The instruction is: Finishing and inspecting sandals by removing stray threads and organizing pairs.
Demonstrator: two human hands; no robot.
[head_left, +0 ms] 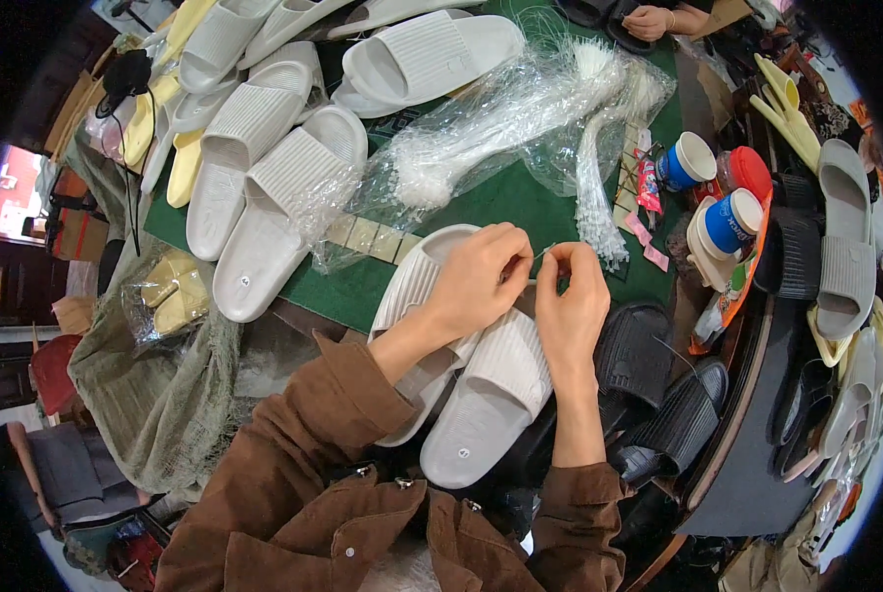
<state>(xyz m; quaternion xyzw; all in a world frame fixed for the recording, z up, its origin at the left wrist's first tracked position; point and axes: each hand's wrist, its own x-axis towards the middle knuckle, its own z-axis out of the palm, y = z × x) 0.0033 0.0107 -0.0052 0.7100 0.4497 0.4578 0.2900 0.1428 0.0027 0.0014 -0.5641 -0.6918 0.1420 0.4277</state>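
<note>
My left hand (pixel 483 274) and my right hand (pixel 573 308) meet above a pair of light grey slide sandals. Both are closed in a pinch, fingertips almost touching, on a thin plastic strand (pixel 548 250) that barely shows. Beneath my right wrist lies the nearer grey slide (pixel 476 434), its ribbed strap facing up. The other grey slide (pixel 409 296) rests beside it, partly covered by my left hand and forearm. Just beyond my hands, bundles of thin white plastic strands (pixel 461 158) lie in clear plastic bags on the green table top (pixel 505 212).
More grey slides (pixel 268 212) sit at the far left among pale yellow ones (pixel 185 168). Black slides (pixel 673 414) lie right of my wrist. Paper cups (pixel 729 222) and a red-lidded jar (pixel 747 173) stand at the right. Another person's hand (pixel 647 22) touches a black slide.
</note>
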